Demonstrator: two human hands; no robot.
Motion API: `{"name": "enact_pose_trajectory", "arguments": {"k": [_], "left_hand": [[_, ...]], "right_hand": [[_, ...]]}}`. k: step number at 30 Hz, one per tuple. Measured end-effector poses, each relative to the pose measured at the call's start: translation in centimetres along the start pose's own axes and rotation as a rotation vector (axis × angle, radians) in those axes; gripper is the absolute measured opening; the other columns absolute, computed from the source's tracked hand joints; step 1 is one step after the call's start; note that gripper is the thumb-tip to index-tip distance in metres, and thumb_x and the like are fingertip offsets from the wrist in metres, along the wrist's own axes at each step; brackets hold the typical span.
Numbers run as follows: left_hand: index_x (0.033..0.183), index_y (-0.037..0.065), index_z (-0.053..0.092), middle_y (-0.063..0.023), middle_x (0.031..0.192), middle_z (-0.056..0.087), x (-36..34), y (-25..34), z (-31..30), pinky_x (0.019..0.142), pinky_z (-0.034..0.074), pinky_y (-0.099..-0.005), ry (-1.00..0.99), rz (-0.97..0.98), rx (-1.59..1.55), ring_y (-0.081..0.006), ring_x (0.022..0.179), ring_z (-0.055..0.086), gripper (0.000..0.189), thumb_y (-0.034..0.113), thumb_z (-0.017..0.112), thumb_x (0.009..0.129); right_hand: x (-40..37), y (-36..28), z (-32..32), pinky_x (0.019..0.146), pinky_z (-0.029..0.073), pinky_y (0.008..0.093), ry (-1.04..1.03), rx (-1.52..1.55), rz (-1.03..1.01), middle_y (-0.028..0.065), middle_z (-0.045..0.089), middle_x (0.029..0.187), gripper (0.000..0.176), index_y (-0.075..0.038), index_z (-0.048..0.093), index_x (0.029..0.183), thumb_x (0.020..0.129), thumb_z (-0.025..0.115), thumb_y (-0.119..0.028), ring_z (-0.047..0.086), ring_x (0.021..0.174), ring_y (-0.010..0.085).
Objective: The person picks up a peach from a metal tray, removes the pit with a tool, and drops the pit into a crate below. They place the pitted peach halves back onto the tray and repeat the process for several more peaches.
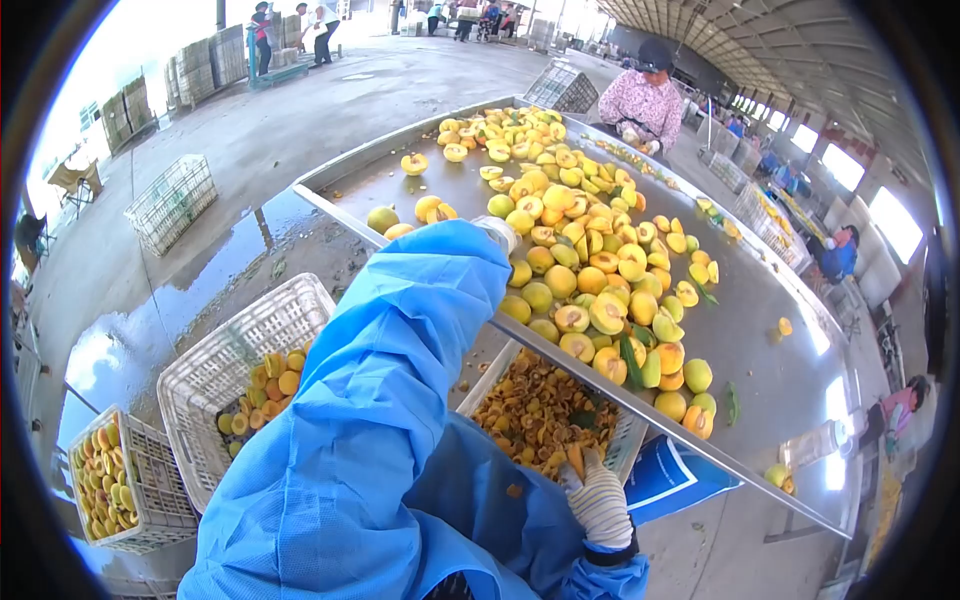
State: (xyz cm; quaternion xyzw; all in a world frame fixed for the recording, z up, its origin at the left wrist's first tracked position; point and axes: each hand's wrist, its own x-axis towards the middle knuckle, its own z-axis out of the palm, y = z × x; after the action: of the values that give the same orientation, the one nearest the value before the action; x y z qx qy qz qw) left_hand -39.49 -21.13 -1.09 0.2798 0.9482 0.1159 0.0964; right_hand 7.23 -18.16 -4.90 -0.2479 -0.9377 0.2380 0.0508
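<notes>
My left hand (497, 234), in a pale glove, reaches over the near edge of the metal table (760, 400) beside the heap of peaches (575, 270). The blue sleeve hides most of it, and its fingers do not show. Many peaches are cut in half, others look whole. Lower down, my right hand (600, 503), in a striped knit glove, is closed at the rim of a crate (630, 440) below the table. At its fingertips is a narrow orange piece (575, 460) that looks like peach. Brown pits and scraps (535, 410) fill that crate.
On the left floor stand a white crate (190, 385) with peach halves and a fuller crate (165, 500). An empty-looking crate (172, 203) stands farther back near wet floor. Across the table works a person in a pink patterned top (645, 105). A clear container (812, 443) lies at the table's right end.
</notes>
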Motion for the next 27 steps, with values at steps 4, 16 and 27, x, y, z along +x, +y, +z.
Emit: {"name": "enact_pose_trajectory", "arguments": {"k": [4,16,27], "left_hand": [[0.118,0.015,0.064,-0.0169,0.115,0.065,0.7,0.9,1.7,0.094,0.048,-0.0403,0.102,-0.048,-0.217,-0.0313,0.110,0.061,0.042,0.031,0.070,0.079],[0.120,0.006,0.055,-0.0100,0.114,0.057,-14.5,3.5,-3.7,0.088,0.058,-0.0451,-0.060,0.418,-2.207,-0.0248,0.105,0.061,0.040,0.007,0.067,0.082],[0.113,0.000,0.057,-0.0130,0.103,0.064,-28.6,7.8,8.9,0.081,0.054,-0.0333,-0.365,0.395,-2.029,-0.0206,0.088,0.064,0.064,0.060,0.054,0.091]], "right_hand": [[0.2,0.0,0.0,0.078,0.049,0.0484,-0.002,0.042,-0.025,0.0306,0.064,0.095,0.053,0.003,0.056,0.119,0.092,0.057,-0.042,0.062,0.093,0.0469],[0.3,-0.6,1.2,0.059,0.043,0.0281,0.057,0.554,-0.057,0.0060,0.056,0.077,0.049,-0.003,0.053,0.123,0.096,0.055,-0.044,0.052,0.064,0.0151],[-1.1,-5.0,1.1,0.053,0.044,0.0495,0.362,0.412,-0.232,0.0231,0.058,0.070,0.028,-0.004,0.052,0.104,0.099,0.052,-0.032,0.059,0.065,0.0453]]}}
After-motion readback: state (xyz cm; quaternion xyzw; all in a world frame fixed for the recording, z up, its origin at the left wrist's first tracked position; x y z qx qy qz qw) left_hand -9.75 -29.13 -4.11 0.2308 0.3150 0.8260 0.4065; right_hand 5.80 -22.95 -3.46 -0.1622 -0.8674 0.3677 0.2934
